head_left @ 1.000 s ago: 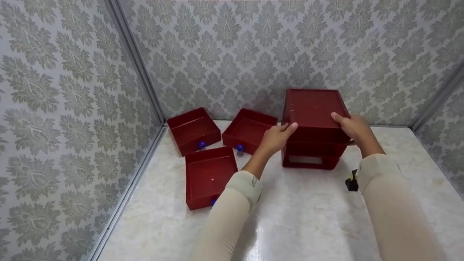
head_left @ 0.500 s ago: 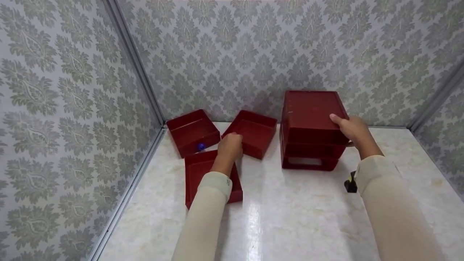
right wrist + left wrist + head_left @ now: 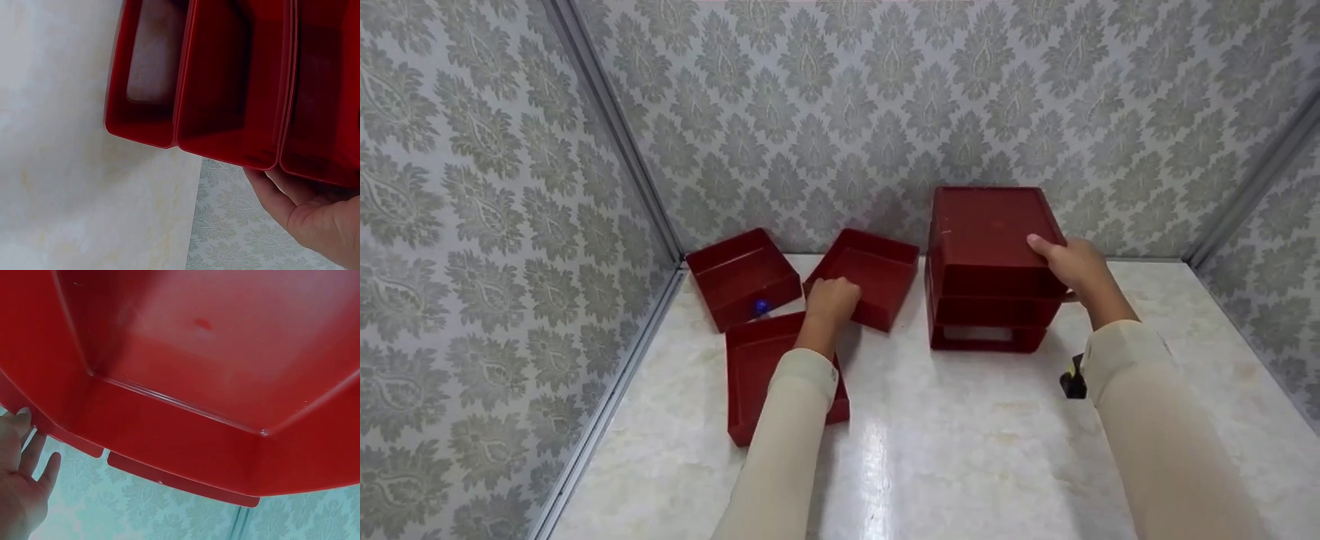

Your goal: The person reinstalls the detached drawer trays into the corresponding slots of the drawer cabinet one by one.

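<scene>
A red drawer cabinet [image 3: 994, 225] with open slots stands at the back right. My right hand [image 3: 1076, 266] grips its right side, thumb on the top panel; in the right wrist view the fingers of the right hand [image 3: 315, 214] lie against the outer wall. To the left, my left hand [image 3: 832, 304] is at the front of a red drawer [image 3: 874, 274], its fingers curled and covering the front corner where the knob was seen. The left wrist view shows the thumb of the left hand [image 3: 25, 478] at a red edge. Exactly what the fingertips pinch is hidden.
Another red drawer [image 3: 742, 274] with a blue knob [image 3: 762, 307] lies at the back left. A third red drawer [image 3: 765, 375] sits nearer, partly under the left forearm. A small black and yellow-green object [image 3: 1074, 379] lies by the right sleeve. Patterned walls [image 3: 810, 112] enclose the table.
The left hand has left the cabinet and moved left to the front of the middle drawer. The right hand keeps its grip on the cabinet. The head view has shifted slightly.
</scene>
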Tool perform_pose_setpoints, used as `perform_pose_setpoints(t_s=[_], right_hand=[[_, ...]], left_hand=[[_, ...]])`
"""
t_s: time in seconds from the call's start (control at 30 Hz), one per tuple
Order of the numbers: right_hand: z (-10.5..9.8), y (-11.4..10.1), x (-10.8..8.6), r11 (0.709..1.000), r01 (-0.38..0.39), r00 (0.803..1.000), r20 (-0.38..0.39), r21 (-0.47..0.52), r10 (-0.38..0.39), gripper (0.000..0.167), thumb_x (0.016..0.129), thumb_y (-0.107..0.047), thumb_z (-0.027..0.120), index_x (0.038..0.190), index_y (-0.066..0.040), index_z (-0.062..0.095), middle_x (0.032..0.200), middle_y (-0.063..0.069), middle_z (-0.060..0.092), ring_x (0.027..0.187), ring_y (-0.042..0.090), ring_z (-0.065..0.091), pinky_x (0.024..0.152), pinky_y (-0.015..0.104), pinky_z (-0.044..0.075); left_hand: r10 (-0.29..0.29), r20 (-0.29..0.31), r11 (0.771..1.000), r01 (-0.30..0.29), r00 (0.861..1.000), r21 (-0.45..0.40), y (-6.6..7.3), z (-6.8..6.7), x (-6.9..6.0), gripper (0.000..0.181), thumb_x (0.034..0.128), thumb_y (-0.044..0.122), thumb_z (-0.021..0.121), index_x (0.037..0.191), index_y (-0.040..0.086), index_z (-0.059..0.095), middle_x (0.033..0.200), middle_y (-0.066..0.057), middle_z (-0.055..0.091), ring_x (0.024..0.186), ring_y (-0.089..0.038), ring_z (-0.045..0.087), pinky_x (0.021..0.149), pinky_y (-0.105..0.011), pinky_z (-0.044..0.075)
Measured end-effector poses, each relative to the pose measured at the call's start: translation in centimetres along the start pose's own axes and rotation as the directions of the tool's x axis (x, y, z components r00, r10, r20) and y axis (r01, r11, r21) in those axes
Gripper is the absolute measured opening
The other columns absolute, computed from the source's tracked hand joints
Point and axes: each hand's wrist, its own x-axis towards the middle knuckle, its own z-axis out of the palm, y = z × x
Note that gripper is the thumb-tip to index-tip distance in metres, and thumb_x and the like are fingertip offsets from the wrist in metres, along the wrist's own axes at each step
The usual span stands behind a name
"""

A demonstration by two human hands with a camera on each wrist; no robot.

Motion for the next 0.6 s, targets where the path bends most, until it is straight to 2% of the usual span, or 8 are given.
perform_pose_setpoints(t_s=[0.1, 0.33, 0.47, 0.6], right_hand=[[-0.1, -0.2, 0.2, 1.000, -0.002, 1.000, 0.009, 0.000, 0.002, 0.109, 0.089, -0.083, 0.039, 0.158, 0.000, 0.026, 0.150, 0.031, 0.044, 0.132, 0.042, 0.051, 0.094, 0.054, 0.056], [0.1, -0.4, -0.1, 1.000, -0.015, 1.000, 0.009, 0.010, 0.015, 0.107, 0.088, -0.083, 0.042, 0.159, -0.003, 0.028, 0.150, 0.028, 0.045, 0.132, 0.041, 0.052, 0.094, 0.053, 0.056], [0.2, -0.5, -0.1, 1.000, -0.024, 1.000, 0.017, 0.009, 0.024, 0.107, 0.088, -0.083, 0.042, 0.159, -0.003, 0.028, 0.151, 0.028, 0.045, 0.133, 0.042, 0.051, 0.095, 0.054, 0.055], [0.0, -0.2, -0.1, 0.999, -0.028, 1.000, 0.004, 0.015, 0.028, 0.108, 0.088, -0.083, 0.042, 0.160, -0.004, 0.027, 0.152, 0.029, 0.044, 0.133, 0.043, 0.051, 0.097, 0.056, 0.054]], left_hand=[[-0.015, 0.010, 1.000, 0.015, 1.000, -0.007, 0.2, 0.0, 0.3, 0.018, 0.0981, 0.006, 0.065, 0.107, 0.014, 0.079, 0.101, -0.009, 0.077, 0.093, -0.028, 0.072, 0.101, -0.048, 0.053], [0.005, 0.007, 1.000, -0.005, 1.000, -0.011, 0.0, -0.2, -0.4, 0.022, 0.0989, 0.002, 0.061, 0.108, 0.012, 0.078, 0.102, -0.010, 0.076, 0.094, -0.030, 0.072, 0.104, -0.049, 0.050], [0.019, 0.016, 1.000, -0.019, 1.000, 0.017, -0.3, -0.7, -0.6, 0.019, 0.0976, 0.003, 0.064, 0.105, 0.013, 0.078, 0.099, -0.009, 0.076, 0.095, -0.028, 0.072, 0.109, -0.049, 0.046], [0.025, -0.010, 0.999, -0.025, 1.000, 0.020, -0.1, -1.7, -0.5, 0.015, 0.0969, 0.008, 0.067, 0.105, 0.013, 0.079, 0.096, -0.008, 0.076, 0.097, -0.026, 0.072, 0.118, -0.050, 0.038]])
